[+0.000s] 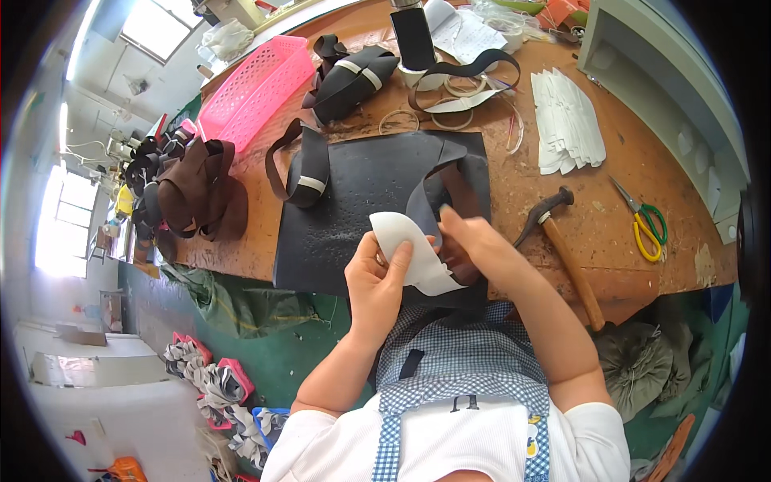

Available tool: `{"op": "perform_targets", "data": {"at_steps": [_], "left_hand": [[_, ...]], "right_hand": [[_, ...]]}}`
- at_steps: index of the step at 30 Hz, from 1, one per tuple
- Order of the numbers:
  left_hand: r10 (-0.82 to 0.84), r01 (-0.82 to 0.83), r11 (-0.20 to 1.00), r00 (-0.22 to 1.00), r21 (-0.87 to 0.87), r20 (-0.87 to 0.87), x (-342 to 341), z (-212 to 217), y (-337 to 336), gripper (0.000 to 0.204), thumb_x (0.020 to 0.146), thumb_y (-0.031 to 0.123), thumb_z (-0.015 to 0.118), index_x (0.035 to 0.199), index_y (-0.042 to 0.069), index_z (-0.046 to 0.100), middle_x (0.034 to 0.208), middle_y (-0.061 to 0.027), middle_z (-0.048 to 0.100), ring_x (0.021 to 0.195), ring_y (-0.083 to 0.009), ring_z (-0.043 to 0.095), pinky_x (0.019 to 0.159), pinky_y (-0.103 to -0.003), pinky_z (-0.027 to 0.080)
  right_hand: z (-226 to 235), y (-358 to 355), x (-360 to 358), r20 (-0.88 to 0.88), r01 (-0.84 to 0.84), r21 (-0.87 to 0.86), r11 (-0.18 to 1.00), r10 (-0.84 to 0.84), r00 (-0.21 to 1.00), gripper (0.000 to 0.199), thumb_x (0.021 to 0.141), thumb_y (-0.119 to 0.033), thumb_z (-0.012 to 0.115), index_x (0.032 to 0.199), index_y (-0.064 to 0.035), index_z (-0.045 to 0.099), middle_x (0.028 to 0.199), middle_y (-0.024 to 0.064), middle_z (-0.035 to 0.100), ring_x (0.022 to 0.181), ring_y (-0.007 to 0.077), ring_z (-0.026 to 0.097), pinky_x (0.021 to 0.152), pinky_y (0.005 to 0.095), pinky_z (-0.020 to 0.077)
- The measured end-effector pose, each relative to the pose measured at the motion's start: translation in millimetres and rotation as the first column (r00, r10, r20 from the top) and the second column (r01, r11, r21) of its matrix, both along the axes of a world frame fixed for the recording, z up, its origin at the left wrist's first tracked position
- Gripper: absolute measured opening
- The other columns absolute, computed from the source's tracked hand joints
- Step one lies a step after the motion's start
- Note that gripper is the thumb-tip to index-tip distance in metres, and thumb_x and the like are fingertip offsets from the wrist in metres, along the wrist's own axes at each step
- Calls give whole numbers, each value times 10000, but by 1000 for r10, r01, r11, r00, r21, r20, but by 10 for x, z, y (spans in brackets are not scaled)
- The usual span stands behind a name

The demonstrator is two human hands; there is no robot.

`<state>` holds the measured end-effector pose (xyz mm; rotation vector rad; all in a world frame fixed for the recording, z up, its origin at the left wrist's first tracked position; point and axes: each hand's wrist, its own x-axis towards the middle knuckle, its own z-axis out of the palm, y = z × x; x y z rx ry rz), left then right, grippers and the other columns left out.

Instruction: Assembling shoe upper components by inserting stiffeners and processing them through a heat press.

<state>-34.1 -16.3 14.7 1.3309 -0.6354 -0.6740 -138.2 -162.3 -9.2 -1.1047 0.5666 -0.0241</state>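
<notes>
Brown workbench, top scuffed and stained, crowded.
Near edge: black mat, dark strap loop over its left corner. Left: heap of brown strips; pink basket beyond, black strap bundles beside it. Right: fanned white pieces, wood-handled hammer, scissors.

Left hand near frame centre, thumb extended upward, fingers bent in pinch. Left forearm rising from lower left of centre, leaning right. Right hand just right of it, fingertips partly hidden. Right forearm slanting up-left from lower right. Elbows bent.
</notes>
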Motion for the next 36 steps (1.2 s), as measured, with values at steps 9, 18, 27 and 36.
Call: {"op": "perform_targets", "data": {"at_steps": [9, 18, 27, 36], "left_hand": [[-94, 94, 996, 995, -2, -33, -26, -36, -77, 163, 896, 38, 666, 1027, -40, 607, 973, -72, 656, 884, -105, 632, 784, -229, 521], [-93, 96, 995, 965, -2, 243, 73, -184, -109, 134, 854, 0, 691, 969, -48, 642, 1168, -74, 548, 965, -142, 622, 801, -257, 540], [-138, 136, 990, 988, 33, 74, -103, -168, -120, 184, 816, -64, 691, 981, -44, 611, 1217, -94, 532, 1091, -167, 566, 894, -319, 531], [-127, 130, 989, 991, 69, -49, -5, -216, -122, 139, 815, 33, 739, 919, -11, 658, 1290, -129, 523, 1117, -167, 555, 885, -297, 507]], "right_hand": [[-47, 520, -358, 296, 246, -198, 949, -182, 938, 314, 910, -112, 651, 1178, 43, 598, 966, 57, 683, 873, 87, 619, 777, 247, 515], [-73, 510, -424, 333, 214, -132, 968, -160, 929, 311, 916, -84, 637, 1186, 57, 575, 999, 59, 664, 911, 85, 609, 804, 236, 506], [-98, 589, -492, 333, 258, -127, 958, -204, 921, 282, 907, -99, 654, 1143, 35, 578, 926, 44, 662, 868, 69, 608, 743, 235, 510], [-159, 626, -515, 303, 235, -98, 967, -196, 933, 347, 936, -74, 597, 1252, 12, 483, 1037, 107, 660, 927, 152, 672, 810, 290, 563]]}}
